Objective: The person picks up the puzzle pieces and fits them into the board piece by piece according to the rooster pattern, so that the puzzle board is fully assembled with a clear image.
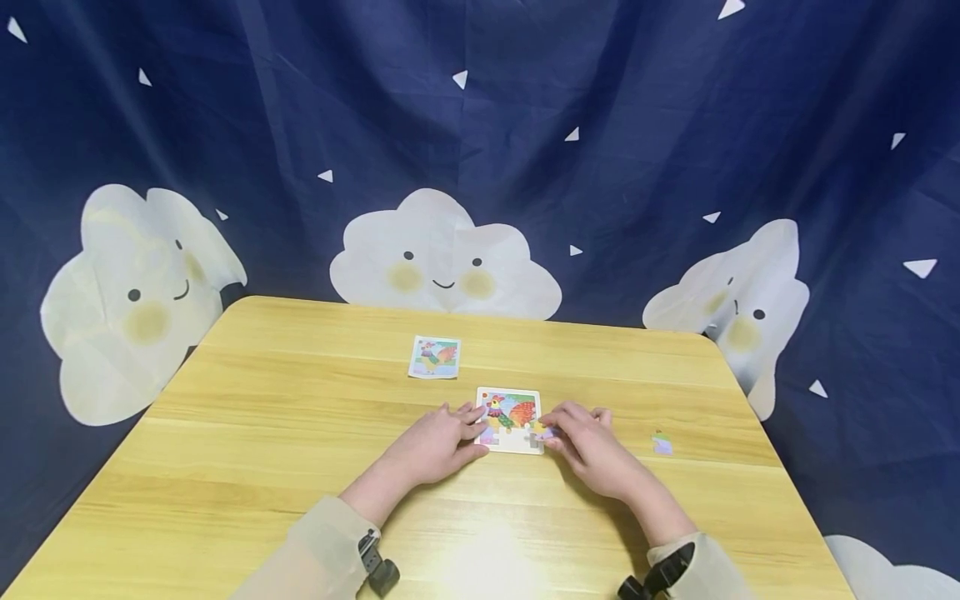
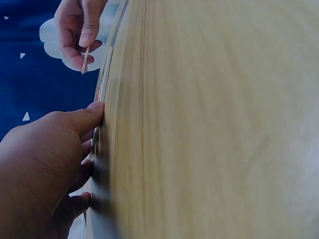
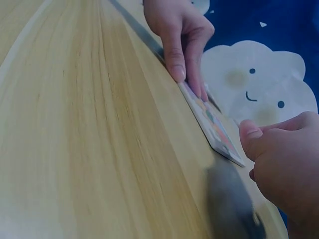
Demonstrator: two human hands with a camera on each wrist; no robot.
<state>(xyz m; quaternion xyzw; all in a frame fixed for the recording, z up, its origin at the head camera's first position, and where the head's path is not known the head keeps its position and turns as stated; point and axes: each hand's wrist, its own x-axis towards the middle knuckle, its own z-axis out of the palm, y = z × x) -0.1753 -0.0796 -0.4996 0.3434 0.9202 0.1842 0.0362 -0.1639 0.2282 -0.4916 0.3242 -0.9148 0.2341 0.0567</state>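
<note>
On the table lies a white-framed jigsaw puzzle board with a rooster picture, its lower part partly bare. The fingers of my left hand rest fairly straight on its left side, the thumb touching the near left corner. Over the board's right edge, my right hand pinches a small puzzle piece between thumb and fingers. The left wrist view shows this piece edge-on, held above the board. In the right wrist view, the board is seen from its right side.
Another loose puzzle piece lies to the right of my right hand. A square picture card with the same rooster lies behind the board. The wooden table ends at a dark blue curtain with white clouds.
</note>
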